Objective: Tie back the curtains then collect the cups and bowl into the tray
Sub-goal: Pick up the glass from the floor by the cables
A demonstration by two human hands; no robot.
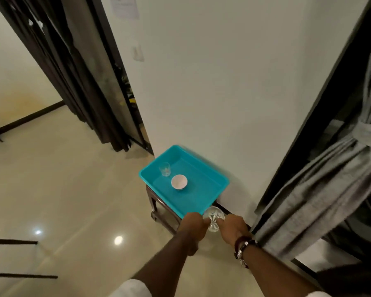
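Both hands hold one clear cut-glass cup (213, 219) between them: left hand (192, 224) pinches its left side, right hand (234, 229) closes on its right side, a watch and bracelet (243, 248) on that wrist. Cup is tipped, mouth toward the tray, hanging just off the near corner of the teal tray (204, 207), not yet over the floor of it. Inside the tray: a second clear glass cup (165, 168) upright near the left wall, a small white bowl (179, 182) just beside it, apart. Tray sits on a dark wooden stool (159, 211) against the white wall (212, 93). Grey curtain (321, 189) at right is tied back with a band; dark curtain (73, 82) at left hangs gathered, tie not clear. Step judged: last cup going in. Next move calls for carrying it forward over the rim, righting it, setting it on free tray floor clear of the bowl, then letting go.
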